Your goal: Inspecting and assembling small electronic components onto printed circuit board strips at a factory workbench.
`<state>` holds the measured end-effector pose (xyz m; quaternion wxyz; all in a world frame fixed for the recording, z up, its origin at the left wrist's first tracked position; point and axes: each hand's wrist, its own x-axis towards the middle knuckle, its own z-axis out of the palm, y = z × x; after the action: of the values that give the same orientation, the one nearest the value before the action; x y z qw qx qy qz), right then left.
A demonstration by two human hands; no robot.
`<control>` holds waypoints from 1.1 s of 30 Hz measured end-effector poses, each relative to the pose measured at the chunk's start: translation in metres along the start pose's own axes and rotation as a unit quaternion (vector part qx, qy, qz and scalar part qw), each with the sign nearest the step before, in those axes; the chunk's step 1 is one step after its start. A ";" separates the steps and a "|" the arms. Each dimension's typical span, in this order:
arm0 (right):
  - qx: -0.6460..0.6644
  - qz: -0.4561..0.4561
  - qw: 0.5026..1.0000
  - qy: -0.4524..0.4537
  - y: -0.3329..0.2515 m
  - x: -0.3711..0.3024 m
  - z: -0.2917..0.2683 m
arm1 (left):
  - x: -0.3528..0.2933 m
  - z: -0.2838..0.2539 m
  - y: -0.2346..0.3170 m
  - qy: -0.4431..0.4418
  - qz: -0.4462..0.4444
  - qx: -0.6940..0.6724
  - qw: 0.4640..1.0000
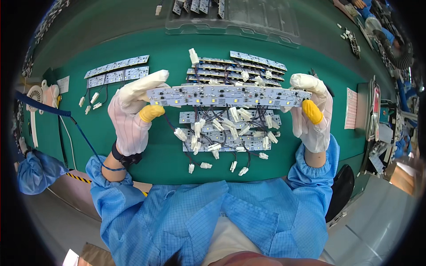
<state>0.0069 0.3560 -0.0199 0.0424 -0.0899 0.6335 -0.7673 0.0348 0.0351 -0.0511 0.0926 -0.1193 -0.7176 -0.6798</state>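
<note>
"So, where is the strip?"

"Raised over the middle of the tabletop [165,167], roughly level: a long white LED circuit-board strip [228,95], small yellow diodes along its lower edge."

"And the hands?"

"Both gloved, with yellow thumb covers. The left hand [135,106] pinches one end between thumb and fingers; the right hand [313,108] pinches the other."

"Which step would you call that?"

"Handling one strip by its ends, I'd judge, perhaps looking it over. Any move from there calls for both hands travelling together, clear of the loose wiring. A white plug connector [179,134] hangs on a dark wire near the left thumb; I can't tell for certain which board it belongs to."

"What lies around it?"

"The surface is green. More strips are ranked beyond [239,71], and others lie nearer the body [226,144] under tangled leads. Two sit apart at left [117,71]. A clear plastic tray [235,30] stands at the far side."

"The room?"

"A workshop, apparently: a blue cord [82,133] reaching the left wrist, a white fan [35,95] at left, a co-worker's blue sleeve [42,170] below that, a pink sheet [350,108] at right, and pale floor [372,217]."
</note>
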 end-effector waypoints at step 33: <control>-0.029 0.036 0.998 -0.045 -0.001 0.000 -0.004 | -0.002 0.000 0.000 0.036 -0.022 0.017 0.999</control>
<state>0.0062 0.3606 -0.0194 0.0962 -0.1027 0.6556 -0.7419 0.0362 0.0348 -0.0518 0.1056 -0.0772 -0.7278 -0.6732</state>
